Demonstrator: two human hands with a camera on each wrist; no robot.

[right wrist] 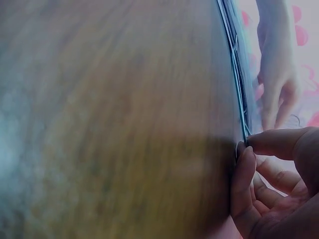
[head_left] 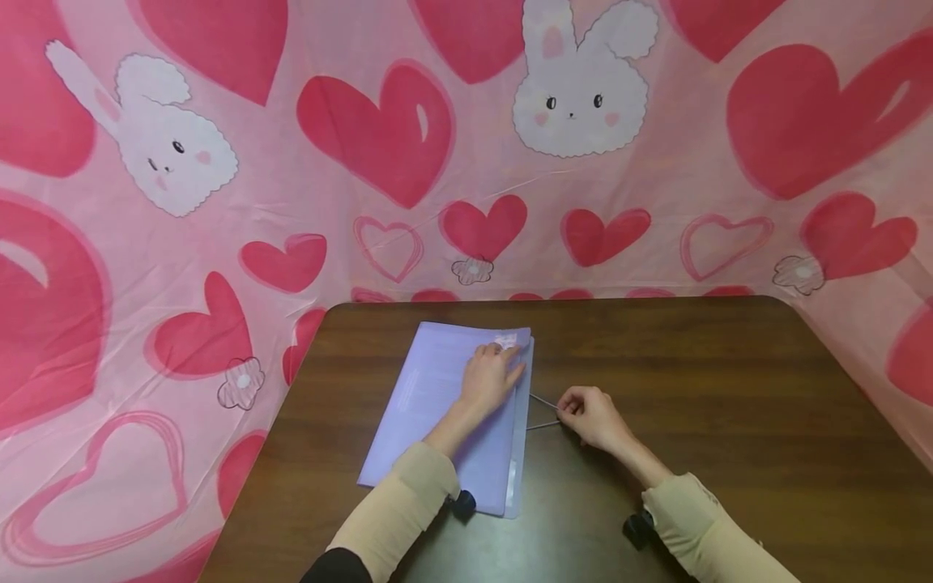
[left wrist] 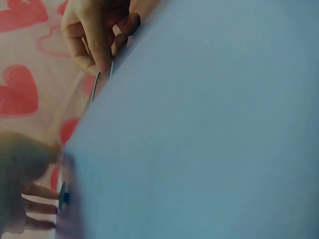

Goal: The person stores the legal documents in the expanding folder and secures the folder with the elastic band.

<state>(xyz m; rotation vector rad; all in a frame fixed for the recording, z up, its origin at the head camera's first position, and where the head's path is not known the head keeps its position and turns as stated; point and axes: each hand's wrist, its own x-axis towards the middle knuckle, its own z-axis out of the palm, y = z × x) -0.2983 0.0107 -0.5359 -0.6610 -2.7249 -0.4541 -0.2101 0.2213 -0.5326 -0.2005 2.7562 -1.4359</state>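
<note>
A purple document folder (head_left: 430, 380) lies closed on the table, slightly slanted. My left hand (head_left: 487, 379) rests on its upper right part, fingers extended beside a small pale label (head_left: 504, 340). In the left wrist view, a small dark disc (left wrist: 62, 196) stands on the folder close to the left fingers (left wrist: 40, 206). A thin grey cord (head_left: 543, 400) comes out from the folder's right edge as a loop. My right hand (head_left: 592, 417) pinches the loop's end between thumb and fingertips, just right of the folder. The right wrist view shows that pinch (right wrist: 244, 147) close up.
The brown wooden table (head_left: 729, 405) has rounded far corners. Behind and beside it hangs a pink cloth (head_left: 408, 235) with hearts and rabbits. Black wrist-worn pieces (head_left: 638, 530) sit under the beige sleeves (head_left: 692, 518).
</note>
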